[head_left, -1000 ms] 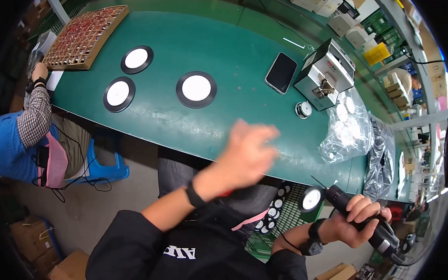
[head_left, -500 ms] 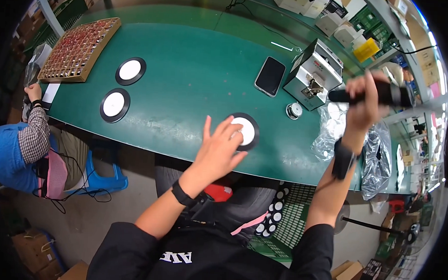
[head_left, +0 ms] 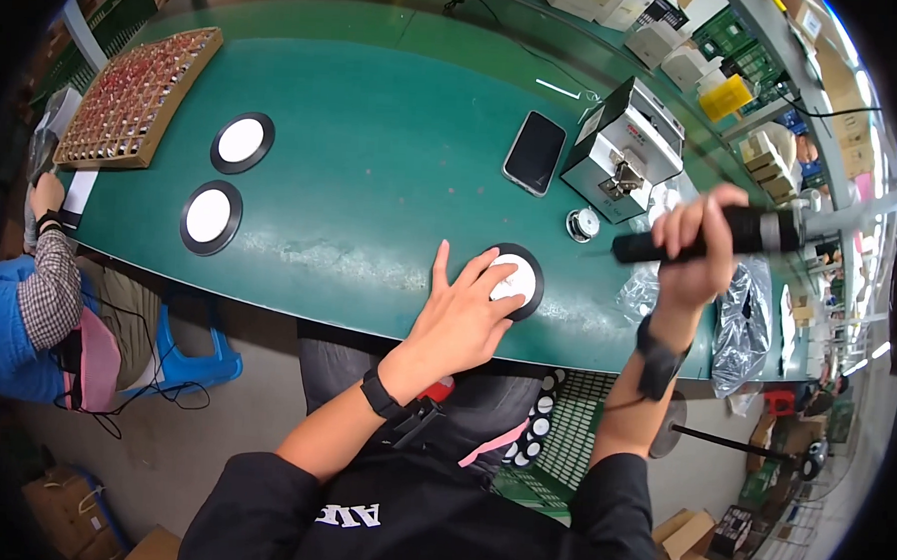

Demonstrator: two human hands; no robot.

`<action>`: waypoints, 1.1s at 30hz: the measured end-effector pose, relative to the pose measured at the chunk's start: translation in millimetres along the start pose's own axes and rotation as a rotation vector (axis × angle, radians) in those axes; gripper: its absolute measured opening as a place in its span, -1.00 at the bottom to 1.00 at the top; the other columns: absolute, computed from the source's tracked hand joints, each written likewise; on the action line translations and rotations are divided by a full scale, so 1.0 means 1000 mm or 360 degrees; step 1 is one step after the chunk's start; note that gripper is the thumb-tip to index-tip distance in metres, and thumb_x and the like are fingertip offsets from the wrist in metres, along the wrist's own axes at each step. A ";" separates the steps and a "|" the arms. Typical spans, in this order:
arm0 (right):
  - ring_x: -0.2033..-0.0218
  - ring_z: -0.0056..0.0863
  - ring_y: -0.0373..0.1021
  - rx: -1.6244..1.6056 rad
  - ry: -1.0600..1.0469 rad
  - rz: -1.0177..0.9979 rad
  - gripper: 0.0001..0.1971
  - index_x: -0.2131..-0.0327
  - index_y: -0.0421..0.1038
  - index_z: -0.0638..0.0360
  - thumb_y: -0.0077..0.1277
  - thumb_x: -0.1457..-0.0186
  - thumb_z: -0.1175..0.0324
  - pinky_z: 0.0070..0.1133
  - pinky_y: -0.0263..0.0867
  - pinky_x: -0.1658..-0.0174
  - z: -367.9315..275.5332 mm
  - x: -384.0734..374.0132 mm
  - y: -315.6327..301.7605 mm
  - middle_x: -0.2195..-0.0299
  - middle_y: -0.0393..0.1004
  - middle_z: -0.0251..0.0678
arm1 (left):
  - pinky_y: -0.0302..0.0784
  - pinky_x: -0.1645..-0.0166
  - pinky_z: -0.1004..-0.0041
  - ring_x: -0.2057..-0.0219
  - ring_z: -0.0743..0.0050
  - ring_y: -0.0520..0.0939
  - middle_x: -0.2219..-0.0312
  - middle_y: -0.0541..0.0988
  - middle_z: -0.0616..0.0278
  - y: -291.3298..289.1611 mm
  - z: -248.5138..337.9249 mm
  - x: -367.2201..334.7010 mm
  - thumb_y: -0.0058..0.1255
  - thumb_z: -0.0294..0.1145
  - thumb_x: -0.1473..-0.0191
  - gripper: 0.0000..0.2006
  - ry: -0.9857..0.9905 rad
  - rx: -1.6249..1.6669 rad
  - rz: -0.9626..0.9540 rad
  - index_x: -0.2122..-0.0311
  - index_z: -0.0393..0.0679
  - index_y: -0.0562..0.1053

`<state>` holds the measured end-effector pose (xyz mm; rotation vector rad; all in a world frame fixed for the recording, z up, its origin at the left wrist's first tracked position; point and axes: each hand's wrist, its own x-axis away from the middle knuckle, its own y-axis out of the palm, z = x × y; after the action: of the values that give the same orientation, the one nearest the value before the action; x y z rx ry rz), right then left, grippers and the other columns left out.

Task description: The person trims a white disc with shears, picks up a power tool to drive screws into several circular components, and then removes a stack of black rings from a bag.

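My left hand [head_left: 467, 316] rests with spread fingers on a round black disc with a white centre [head_left: 525, 284], near the table's front edge. In my right hand [head_left: 698, 253] is a black electric screwdriver [head_left: 746, 231], with the fingers wrapped round its body. It is raised above the right side of the table and lies nearly level, its narrow end toward the left. Motion blurs its tip and rear end. Two more black discs with white centres, one farther [head_left: 242, 142] and one nearer [head_left: 211, 217], lie to the left.
Toward the right stand a silver box-shaped machine [head_left: 624, 153], a phone [head_left: 535, 152] and a small metal round part [head_left: 582, 224]. Clear plastic bags [head_left: 744, 323] lie beyond. A partitioned carton [head_left: 141, 96] sits at far left, near a co-worker's hand [head_left: 47, 197]. A green crate [head_left: 577, 426] stands below.
My right hand has moved left and a little nearer with the electric screwdriver. The disc under my left hand has shifted slightly right and toward me, and that hand has moved with it.
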<state>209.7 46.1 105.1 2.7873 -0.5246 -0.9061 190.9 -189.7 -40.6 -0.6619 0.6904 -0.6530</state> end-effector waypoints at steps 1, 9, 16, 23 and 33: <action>0.70 -0.56 0.15 0.0052 -0.0059 -0.0035 -0.82 0.13 0.24 0.15 -0.09 -0.21 0.46 -0.52 0.23 0.54 -0.001 0.022 0.006 0.63 0.20 -0.38 | -0.15 -0.32 -0.43 -0.28 0.12 0.29 -0.11 0.42 0.22 0.000 0.001 -0.004 0.25 -0.37 0.04 -0.68 0.0027 0.0029 -0.0012 0.10 0.04 0.60; 0.72 -0.54 0.16 0.0171 -0.0050 -0.0082 -0.78 0.15 0.18 0.21 -0.07 -0.16 0.46 -0.49 0.26 0.55 0.019 0.072 0.023 0.63 0.21 -0.34 | -0.14 -0.32 -0.45 -0.28 0.15 0.30 -0.10 0.43 0.23 0.000 -0.005 -0.005 0.24 -0.38 0.04 -0.71 0.0087 0.0066 -0.0031 0.14 0.02 0.62; 0.72 -0.54 0.15 0.0136 0.0068 -0.0150 -0.83 0.22 0.16 0.18 -0.07 -0.16 0.49 -0.51 0.25 0.54 0.025 0.077 0.027 0.64 0.20 -0.34 | -0.14 -0.31 -0.46 -0.27 0.14 0.30 -0.09 0.43 0.24 0.002 -0.003 -0.005 0.24 -0.37 0.04 -0.72 0.0072 0.0066 -0.0018 0.15 0.01 0.62; 0.72 -0.56 0.14 0.0150 0.0176 -0.0257 -0.83 0.29 0.13 0.16 -0.06 -0.15 0.50 -0.52 0.24 0.55 0.029 0.073 0.031 0.65 0.18 -0.36 | -0.15 -0.30 -0.49 -0.26 0.07 0.29 -0.08 0.41 0.20 0.012 0.012 -0.011 0.28 -0.32 0.07 -0.73 -0.0046 0.0092 0.0122 0.19 -0.02 0.61; 0.71 -0.53 0.16 0.0225 -0.0104 -0.0154 -0.75 0.05 0.23 0.24 -0.07 -0.20 0.47 -0.50 0.26 0.53 0.010 0.042 0.012 0.64 0.22 -0.35 | -0.12 -0.31 -0.46 -0.23 0.02 0.31 -0.07 0.41 0.16 0.016 0.004 -0.006 0.22 -0.40 0.04 -0.76 0.0079 -0.0013 0.0113 0.19 -0.02 0.61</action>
<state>232.5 18.5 77.6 2.9414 -0.4847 -1.0208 195.6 -174.5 -48.2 -0.6279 0.7597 -0.6027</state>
